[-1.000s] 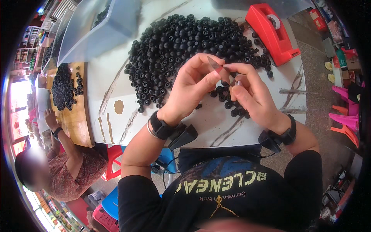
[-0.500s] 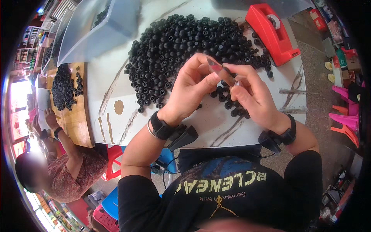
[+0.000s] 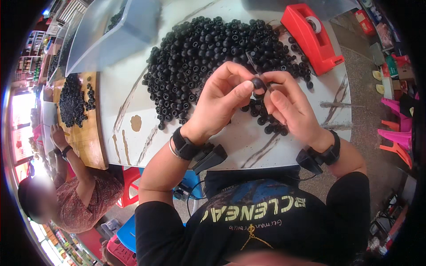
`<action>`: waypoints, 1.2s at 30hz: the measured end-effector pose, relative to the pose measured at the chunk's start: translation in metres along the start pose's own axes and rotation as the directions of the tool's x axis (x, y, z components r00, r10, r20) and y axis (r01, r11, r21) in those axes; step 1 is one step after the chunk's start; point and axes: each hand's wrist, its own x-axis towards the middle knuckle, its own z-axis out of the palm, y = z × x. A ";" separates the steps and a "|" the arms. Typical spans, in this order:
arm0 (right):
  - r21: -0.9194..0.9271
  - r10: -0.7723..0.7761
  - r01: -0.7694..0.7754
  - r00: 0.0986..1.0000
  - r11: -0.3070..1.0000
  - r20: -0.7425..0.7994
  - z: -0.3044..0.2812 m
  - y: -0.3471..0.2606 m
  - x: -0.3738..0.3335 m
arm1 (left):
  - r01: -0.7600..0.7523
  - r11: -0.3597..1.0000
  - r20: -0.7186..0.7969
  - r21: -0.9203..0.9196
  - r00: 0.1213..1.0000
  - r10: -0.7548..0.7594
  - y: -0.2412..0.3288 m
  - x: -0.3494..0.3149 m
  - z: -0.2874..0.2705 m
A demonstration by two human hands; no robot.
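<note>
A round black cap (image 3: 258, 83) is pinched between the thumb and fingers of my left hand (image 3: 222, 99). Right against it, my right hand (image 3: 289, 104) is closed on a thin knife blade (image 3: 252, 62), whose dark tip juts up and away past my fingertips. The knife's grip is hidden inside my fingers. Both hands meet above the near edge of a big pile of black caps (image 3: 195, 57) on the white marbled table (image 3: 182, 148). Many of these caps are ball-shaped, and some show a ring-like hollow.
A red tape dispenser (image 3: 310, 40) stands right of the pile. Clear plastic bins (image 3: 106, 44) sit at the far left. Beyond the table's left side, another person's hand (image 3: 57, 136) is at a wooden table (image 3: 91, 137) with a smaller cap pile (image 3: 73, 102).
The blade has swung from lying across my fingertips to pointing away over the pile. The black cap now shows in my left fingers. The other person's hands have shifted slightly.
</note>
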 end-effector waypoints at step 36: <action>0.038 0.002 -0.003 1.000 0.999 0.007 -0.004 0.003 0.000 | 0.144 0.972 -0.034 -0.185 0.988 -0.153 0.025 0.003 -0.011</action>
